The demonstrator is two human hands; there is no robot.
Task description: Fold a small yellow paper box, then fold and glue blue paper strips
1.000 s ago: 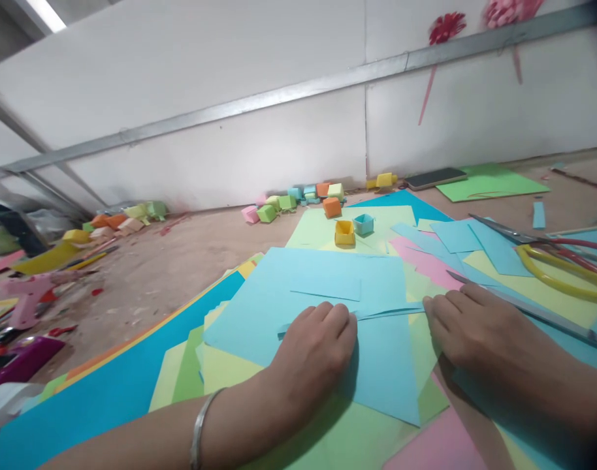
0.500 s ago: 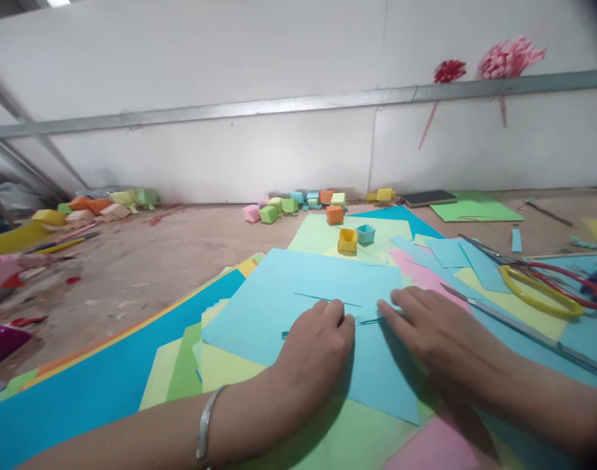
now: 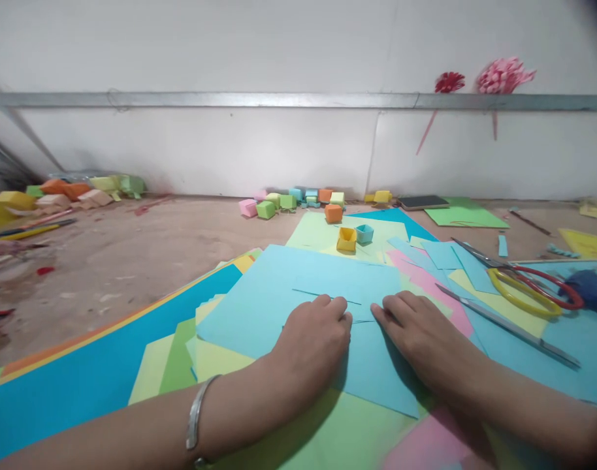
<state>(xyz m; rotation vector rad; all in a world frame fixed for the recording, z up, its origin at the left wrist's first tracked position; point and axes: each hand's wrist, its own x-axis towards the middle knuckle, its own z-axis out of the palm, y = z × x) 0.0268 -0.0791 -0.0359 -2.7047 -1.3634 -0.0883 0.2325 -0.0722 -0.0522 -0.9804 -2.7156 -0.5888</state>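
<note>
A light blue sheet (image 3: 259,294) lies on top of layered coloured paper. My left hand (image 3: 315,339) rests on it with curled fingers, pressed on a thin blue paper strip whose far end shows at its left side. To the right, my right hand (image 3: 411,326) has its fingers together at the strip's other end, near the sheet. Just beyond both hands lies another thin dark blue strip (image 3: 322,297). A small yellow open paper box (image 3: 346,239) and a small blue one (image 3: 364,234) stand behind the sheet.
Scissors with red and yellow handles (image 3: 524,294) and a long metal blade (image 3: 509,326) lie at the right. Small paper cubes (image 3: 289,201) line the wall's foot. More cubes (image 3: 68,190) sit far left. A dark flat object (image 3: 423,202) lies near the wall.
The view has tilted and shifted slightly. My right hand has moved a little left, nearer my left hand, and its fingers are drawn closer together. My left hand keeps nearly the same place.
</note>
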